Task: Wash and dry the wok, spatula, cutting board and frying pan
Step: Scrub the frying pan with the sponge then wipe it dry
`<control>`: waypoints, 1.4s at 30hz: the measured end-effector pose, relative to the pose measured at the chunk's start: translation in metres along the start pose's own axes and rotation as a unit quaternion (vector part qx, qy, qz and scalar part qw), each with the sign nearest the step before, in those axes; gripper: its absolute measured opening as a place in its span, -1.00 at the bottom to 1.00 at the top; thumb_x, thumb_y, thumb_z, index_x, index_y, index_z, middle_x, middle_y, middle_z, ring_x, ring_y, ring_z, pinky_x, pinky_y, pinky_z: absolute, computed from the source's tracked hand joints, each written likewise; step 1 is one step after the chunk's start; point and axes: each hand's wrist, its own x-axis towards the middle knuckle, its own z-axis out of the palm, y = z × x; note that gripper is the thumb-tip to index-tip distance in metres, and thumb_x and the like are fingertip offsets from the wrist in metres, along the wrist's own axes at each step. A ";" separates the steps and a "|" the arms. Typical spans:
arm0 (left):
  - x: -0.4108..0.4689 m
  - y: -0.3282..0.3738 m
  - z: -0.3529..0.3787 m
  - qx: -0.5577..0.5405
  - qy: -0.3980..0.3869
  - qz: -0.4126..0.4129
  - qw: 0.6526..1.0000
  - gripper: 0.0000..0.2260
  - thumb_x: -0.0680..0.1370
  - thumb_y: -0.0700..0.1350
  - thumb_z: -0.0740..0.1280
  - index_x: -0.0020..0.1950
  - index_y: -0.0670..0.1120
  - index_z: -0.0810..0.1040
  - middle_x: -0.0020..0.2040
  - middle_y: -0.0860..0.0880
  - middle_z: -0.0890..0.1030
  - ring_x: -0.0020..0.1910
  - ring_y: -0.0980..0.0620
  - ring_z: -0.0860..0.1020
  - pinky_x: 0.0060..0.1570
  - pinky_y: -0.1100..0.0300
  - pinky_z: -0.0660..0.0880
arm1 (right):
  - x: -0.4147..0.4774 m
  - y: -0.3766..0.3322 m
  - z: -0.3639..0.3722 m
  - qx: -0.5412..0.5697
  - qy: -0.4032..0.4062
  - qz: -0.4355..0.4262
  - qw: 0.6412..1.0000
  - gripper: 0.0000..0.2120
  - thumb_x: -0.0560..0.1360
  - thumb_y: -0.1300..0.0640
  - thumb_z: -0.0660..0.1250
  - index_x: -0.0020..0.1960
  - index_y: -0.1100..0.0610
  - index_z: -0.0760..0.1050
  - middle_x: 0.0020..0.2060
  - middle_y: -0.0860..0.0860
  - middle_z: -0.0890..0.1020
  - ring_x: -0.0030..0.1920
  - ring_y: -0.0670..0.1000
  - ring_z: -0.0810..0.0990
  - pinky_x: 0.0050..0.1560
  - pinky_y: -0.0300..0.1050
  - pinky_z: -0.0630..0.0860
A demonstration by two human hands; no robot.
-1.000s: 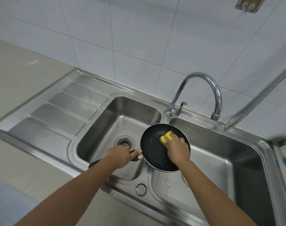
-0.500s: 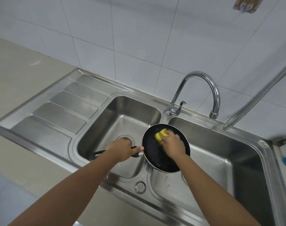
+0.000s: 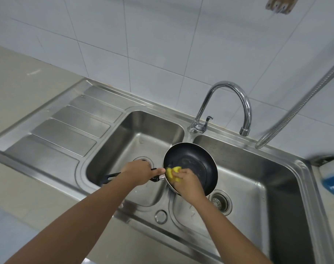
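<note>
Frying pan [image 3: 194,159]: black, held up over the divider between the two bowls of the steel sink [image 3: 124,210], tilted so the inside faces the camera. The body sits mostly over the right bowl [image 3: 257,168]. The handle [image 3: 110,177] runs left over the left bowl [image 3: 143,128].

Left grip [image 3: 138,172]: fingers wrapped round the handle close to the pan, thumb laid along it toward the rim. The black handle end sticks out past the wrist.

Right grip [image 3: 189,182]: fingers curled on a yellow sponge [image 3: 171,173], pressing it against the pan's inner wall at the near-left rim, just beside the handle joint. The pan floor looks wet and smeared; can't tell if that's suds or residue.

Left drain [image 3: 145,159]: partly hidden behind the left grip. Right drain strainer [image 3: 220,201]: just below the pan's near edge.

Gooseneck faucet [image 3: 229,88]: mounted behind the divider, spout end over the back of the right bowl, lever [image 3: 208,119] at its base.

Ribbed drainboard [image 3: 67,130]: left of the left bowl, set in the beige table [image 3: 19,82]. White tiled wall [image 3: 143,44] behind.

Flexible metal hose [image 3: 299,105]: comes in from the right, its end just above the sink's back rim. At the right edge there's a blue-and-white item [image 3: 333,185], blurred, can't identify it.
</note>
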 end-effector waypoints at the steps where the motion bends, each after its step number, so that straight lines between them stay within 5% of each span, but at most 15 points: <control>1: 0.001 -0.001 0.000 0.006 -0.006 0.005 1.000 0.05 0.17 0.64 -0.38 0.05 0.00 0.59 -0.27 0.00 0.45 -0.20 -0.05 0.48 -0.19 0.11 0.38 | -0.002 0.008 -0.008 -0.040 -0.027 -0.018 0.999 -0.75 0.50 -0.15 0.31 0.07 -0.08 0.65 0.09 -0.01 0.57 0.10 0.08 0.55 0.21 -0.10 0.44; 3: -0.003 0.001 -0.003 -0.015 0.006 -0.021 1.000 -0.12 0.30 0.61 -0.23 -0.03 -0.02 0.56 -0.22 -0.01 0.49 -0.19 -0.05 0.48 -0.15 0.08 0.43 | -0.007 0.022 -0.029 -0.160 -0.066 -0.010 0.985 -0.64 0.48 -0.22 0.23 -0.05 0.04 0.61 -0.07 -0.03 0.61 0.02 0.09 0.55 0.02 -0.14 0.43; 6: -0.004 0.002 -0.005 -0.031 -0.004 -0.015 0.999 -0.27 0.42 0.54 -0.07 -0.21 -0.07 0.52 -0.27 -0.01 0.52 -0.20 -0.02 0.53 -0.19 0.11 0.40 | -0.006 0.035 -0.059 -0.335 -0.010 0.047 0.941 -0.85 0.50 -0.07 0.23 -0.10 -0.03 0.52 0.03 -0.03 0.60 0.15 0.08 0.46 0.04 -0.06 0.31; 9: -0.004 -0.001 -0.004 -0.018 -0.006 0.004 1.000 -0.24 0.42 0.55 -0.09 -0.20 -0.09 0.55 -0.24 -0.02 0.55 -0.18 -0.03 0.55 -0.24 0.10 0.38 | 0.014 0.038 -0.066 -0.415 0.057 0.010 0.908 -0.79 0.52 0.11 0.25 0.12 0.00 0.56 0.20 -0.01 0.54 0.24 0.10 0.40 0.14 0.00 0.29; 14: -0.008 -0.003 0.000 -0.013 0.012 0.020 1.000 -0.30 0.44 0.53 -0.07 -0.26 -0.07 0.46 -0.27 -0.02 0.49 -0.18 -0.05 0.53 -0.20 0.08 0.39 | 0.046 0.026 -0.041 -0.326 0.116 -0.094 0.933 -0.55 0.29 0.27 0.43 0.15 -0.02 0.62 0.26 0.02 0.55 0.14 0.17 0.50 0.18 0.11 0.37; 17: -0.011 -0.002 0.001 -0.022 0.019 0.009 1.000 -0.33 0.45 0.52 -0.07 -0.30 -0.06 0.41 -0.30 -0.01 0.46 -0.20 -0.06 0.51 -0.18 0.08 0.41 | 0.054 0.017 -0.034 -0.266 0.104 -0.145 0.947 -0.60 0.43 0.19 0.38 0.24 -0.07 0.57 0.35 -0.02 0.49 0.24 0.17 0.46 0.28 0.12 0.33; 22: -0.007 -0.007 0.010 -0.039 0.015 0.005 0.999 -0.23 0.32 0.60 -0.20 -0.26 -0.04 0.42 -0.31 0.00 0.44 -0.23 -0.03 0.47 -0.15 0.09 0.42 | 0.038 0.031 -0.051 -0.322 0.103 -0.064 0.939 -0.63 0.48 0.20 0.28 0.23 -0.08 0.55 0.31 0.01 0.50 0.16 0.15 0.46 0.17 -0.01 0.36; 26: -0.003 -0.009 0.012 -0.064 -0.028 0.001 0.998 0.03 0.14 0.68 -0.31 -0.01 -0.02 0.57 -0.27 0.02 0.45 -0.16 -0.07 0.49 -0.02 0.02 0.47 | 0.000 0.033 -0.044 -0.325 0.024 -0.043 0.945 -0.65 0.50 0.16 0.22 0.22 -0.06 0.58 0.26 -0.04 0.52 0.19 0.10 0.44 0.15 -0.09 0.35; 29: -0.009 -0.004 0.003 -0.099 -0.019 -0.034 0.994 -0.27 0.40 0.56 -0.03 -0.12 -0.07 0.52 -0.22 0.00 0.51 -0.15 -0.06 0.50 0.04 0.01 0.51 | -0.005 0.019 -0.022 -0.236 -0.023 -0.089 0.967 -0.68 0.54 0.10 0.24 0.24 -0.11 0.58 0.32 -0.07 0.47 0.22 0.12 0.41 0.22 -0.08 0.38; 33: -0.013 0.002 -0.006 -0.074 -0.026 -0.016 0.997 -0.29 0.39 0.57 -0.07 -0.28 -0.05 0.45 -0.30 -0.01 0.46 -0.17 -0.07 0.50 -0.01 0.04 0.48 | 0.030 -0.004 -0.004 -0.145 0.022 -0.127 0.981 -0.72 0.56 0.01 0.27 0.26 -0.12 0.56 0.37 -0.04 0.45 0.23 0.17 0.42 0.23 -0.04 0.42; 36: -0.015 0.001 -0.003 -0.050 -0.036 -0.003 0.998 -0.10 0.25 0.65 -0.25 -0.10 0.01 0.56 -0.26 -0.03 0.45 -0.16 -0.08 0.49 -0.04 0.04 0.47 | 0.053 0.016 -0.033 -0.185 0.048 -0.098 0.977 -0.71 0.57 -0.03 0.27 0.28 -0.13 0.54 0.37 -0.03 0.45 0.24 0.16 0.44 0.22 -0.06 0.43; 39: -0.015 0.000 -0.004 -0.071 -0.028 -0.039 0.996 -0.19 0.34 0.61 -0.13 -0.15 -0.07 0.51 -0.26 -0.01 0.47 -0.17 -0.05 0.49 -0.09 0.07 0.44 | 0.039 0.040 -0.060 -0.276 0.052 -0.058 0.958 -0.73 0.56 0.01 0.24 0.21 -0.05 0.58 0.26 0.00 0.52 0.15 0.14 0.48 0.09 -0.09 0.43; 42: -0.009 -0.002 -0.003 -0.062 -0.071 -0.005 0.996 0.09 0.11 0.69 -0.33 0.09 -0.02 0.56 -0.29 -0.02 0.45 -0.28 0.00 0.44 -0.11 0.07 0.44 | -0.001 0.034 -0.050 -0.331 0.057 -0.016 0.942 -0.73 0.54 0.09 0.19 0.17 0.03 0.57 0.15 0.00 0.57 0.15 0.11 0.48 0.07 -0.10 0.39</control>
